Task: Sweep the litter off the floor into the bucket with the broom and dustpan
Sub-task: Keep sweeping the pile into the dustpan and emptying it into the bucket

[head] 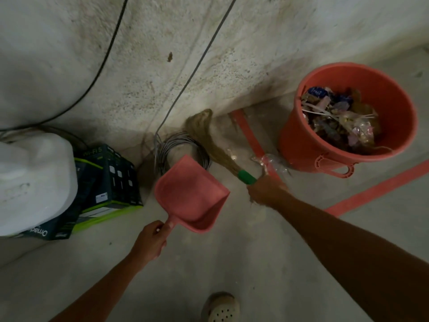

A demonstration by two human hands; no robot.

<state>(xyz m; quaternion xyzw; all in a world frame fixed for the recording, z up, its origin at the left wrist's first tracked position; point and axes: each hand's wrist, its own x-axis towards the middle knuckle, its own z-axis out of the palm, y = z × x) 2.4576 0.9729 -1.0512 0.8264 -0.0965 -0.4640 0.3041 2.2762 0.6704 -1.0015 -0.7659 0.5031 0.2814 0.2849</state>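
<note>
Pink plastic dustpan (190, 194) juts ahead of the left hand (151, 240), which curls round its handle, likely readied to catch. Gripped in the right hand (264, 191), the green-collared straw broom (209, 138) reaches away to the wall. Just beyond that fist lies clear crumpled plastic litter (271, 159), beside the round orange bucket (299, 140). Blur hides those fingers.

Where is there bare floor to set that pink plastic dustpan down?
Bare concrete lies between the dark cardboard box and the beige shoe. Crowded along the wall: grey wire coil, straw broom, clear plastic litter, orange plastic bucket.
</note>
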